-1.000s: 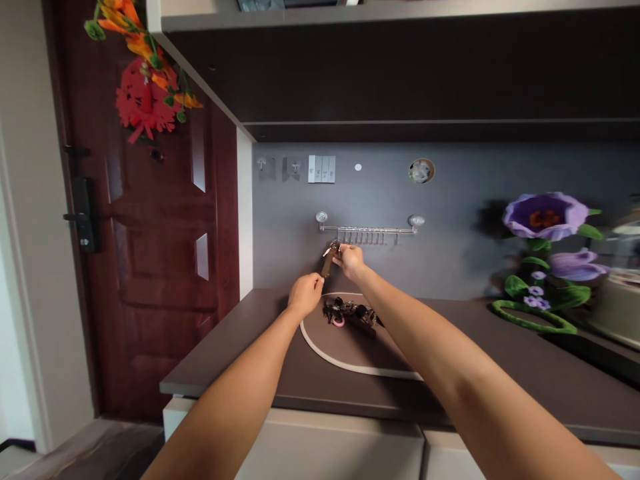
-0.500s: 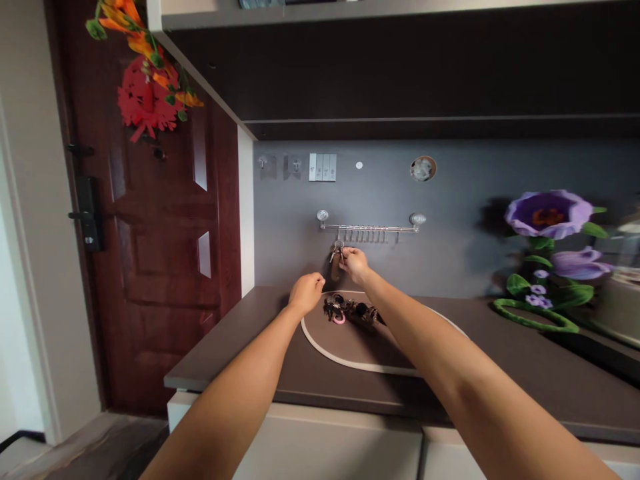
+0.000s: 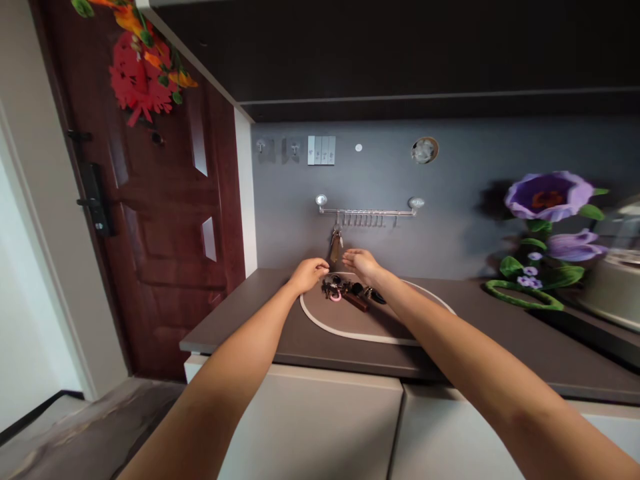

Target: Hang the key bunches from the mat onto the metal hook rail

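A bunch of keys with a brown tag point(image 3: 336, 245) hangs from a hook near the left end of the clear hook rail point(image 3: 367, 213). Just right of it and slightly lower is my right hand point(image 3: 363, 263), fingers stretched out, holding nothing. My left hand point(image 3: 309, 275) hovers to the lower left of the hanging keys, its fingers loosely bent and a little apart with nothing seen in them. Below and between both hands, more keys point(image 3: 331, 288) with a pink ring and a brown key holder point(image 3: 356, 302) lie on a rounded mat point(image 3: 360, 327) with a pale rim.
The dark countertop point(image 3: 280, 333) sits under an overhanging cabinet point(image 3: 400, 53). Purple artificial flowers point(image 3: 547, 197) and a pale appliance point(image 3: 615, 280) stand at the right. A red-brown door point(image 3: 165, 267) is on the left. Switches point(image 3: 321, 151) are on the wall.
My right hand has let go of the keys, which now hang from the rail hook, and its fingers have straightened. My left hand's fingers have loosened. The view has tilted down slightly.
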